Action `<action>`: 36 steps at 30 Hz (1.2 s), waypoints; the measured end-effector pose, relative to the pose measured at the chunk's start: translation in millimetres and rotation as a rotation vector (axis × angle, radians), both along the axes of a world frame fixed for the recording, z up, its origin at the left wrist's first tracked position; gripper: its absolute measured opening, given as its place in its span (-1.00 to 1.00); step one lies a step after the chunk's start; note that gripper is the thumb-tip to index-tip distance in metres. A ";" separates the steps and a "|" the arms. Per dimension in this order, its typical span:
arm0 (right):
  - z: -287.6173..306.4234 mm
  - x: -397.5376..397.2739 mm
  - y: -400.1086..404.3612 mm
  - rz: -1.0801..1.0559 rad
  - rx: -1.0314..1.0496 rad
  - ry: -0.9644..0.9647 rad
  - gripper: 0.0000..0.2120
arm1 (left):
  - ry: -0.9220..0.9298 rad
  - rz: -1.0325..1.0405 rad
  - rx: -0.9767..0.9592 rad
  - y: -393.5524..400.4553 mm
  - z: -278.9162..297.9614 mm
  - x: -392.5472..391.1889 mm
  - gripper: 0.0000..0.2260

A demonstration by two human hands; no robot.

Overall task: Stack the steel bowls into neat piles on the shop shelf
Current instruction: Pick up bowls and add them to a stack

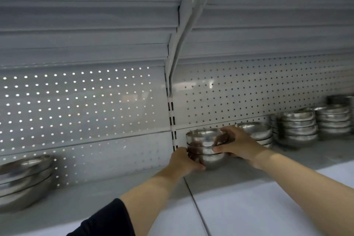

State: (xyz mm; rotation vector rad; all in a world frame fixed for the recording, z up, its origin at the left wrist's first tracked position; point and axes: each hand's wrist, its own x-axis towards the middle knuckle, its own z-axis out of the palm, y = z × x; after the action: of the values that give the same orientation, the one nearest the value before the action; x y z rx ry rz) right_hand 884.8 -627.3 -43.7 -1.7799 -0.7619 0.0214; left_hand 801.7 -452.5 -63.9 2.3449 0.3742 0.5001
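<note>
— Grey shop shelf [239, 176] with a perforated back panel [76, 101]; where is the pile being handled?

— Small stack of steel bowls [206, 147] stands beside the upright [172, 119]. Left hand [183, 161] cups its base, right hand [237, 143] curls fingers round its rim.

— Others?

— More stacks [298, 128] to the right, wide bowls [24, 178] far left.

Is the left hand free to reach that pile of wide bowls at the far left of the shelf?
Probably not right now. The left hand grips the small bowl stack together with the right hand. The shelf between it and the wide bowls looks bare, so once it lets go the way seems open.
</note>
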 end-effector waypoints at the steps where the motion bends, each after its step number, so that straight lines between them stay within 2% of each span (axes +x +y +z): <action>1: -1.8 0.8 0.7 -0.001 0.000 0.003 -0.24 | 0.005 -0.005 -0.007 0.7 -1.0 1.7 -0.71; 11: -10.6 2.0 4.9 0.017 0.003 -0.017 -0.28 | 0.013 -0.013 -0.046 3.9 -5.3 6.5 -0.70; 14: -6.0 -2.3 1.1 0.006 -0.021 -0.040 -0.25 | 0.064 0.035 -0.049 1.7 0.1 -0.6 -0.49; 17: 9.4 -12.4 -6.6 -0.119 -0.033 -0.133 -0.29 | 0.077 0.096 -0.004 11.9 21.0 -24.7 -0.31; 19: 24.0 -27.6 -8.2 -0.158 -0.003 -0.195 -0.39 | 0.041 0.117 -0.016 28.6 39.3 -59.2 -0.32; 23: 54.3 -76.8 15.6 -0.088 -0.024 -0.315 -0.58 | -0.067 0.230 -0.091 80.8 73.0 -152.2 -0.49; 25: 69.2 -109.8 40.5 -0.018 -0.030 -0.353 -0.65 | -0.096 0.324 -0.028 109.0 85.0 -200.7 -0.56; 28: 84.7 -166.9 92.1 0.097 -0.081 -0.419 -0.75 | -0.149 0.525 0.197 153.3 91.6 -267.0 -0.61; 31: 86.8 -220.2 154.2 0.192 -0.128 -0.442 -0.80 | -0.109 0.679 0.359 198.0 84.0 -318.7 -0.54; 33: 80.4 -247.5 198.7 0.224 -0.168 -0.495 -0.73 | 0.005 0.720 0.457 225.9 71.2 -339.7 -0.53; 36: 63.0 -280.6 264.1 0.200 -0.330 -0.606 -0.54 | 0.180 0.676 0.596 261.9 54.4 -352.7 -0.63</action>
State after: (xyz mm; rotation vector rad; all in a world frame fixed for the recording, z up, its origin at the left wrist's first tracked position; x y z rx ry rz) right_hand 604.2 -363.2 19.3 -2.0368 -1.4361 -0.2857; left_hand 449.0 -190.6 -9.5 2.8094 1.2732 0.7966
